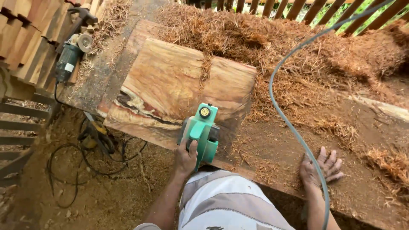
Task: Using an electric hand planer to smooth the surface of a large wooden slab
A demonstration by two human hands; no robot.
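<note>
Head view, looking down. Left hand (186,158) is wrapped around the rear handle of a green electric planer (202,130), fingers closed on the grip. The planer sits at the near edge of a wide wooden slab (179,81), its long axis running away from the body, nose pointing toward the slab's far edge. The slab lies directly ahead of the left hand, on a work surface (277,145) coated in sawdust; a narrow line of shavings crosses the slab's middle, roughly in line with the tool. Right hand (322,168) rests flat on the surface, well to the right of the slab, fingers spread, holding nothing. A grey power cord (289,123) passes over the right wrist and curves up across the surface. A deep pile of reddish wood shavings (277,42) lies behind and right of the slab. An angle grinder (70,53) lies at the far left, well apart. Left hand is the nearer one to the slab.
</note>
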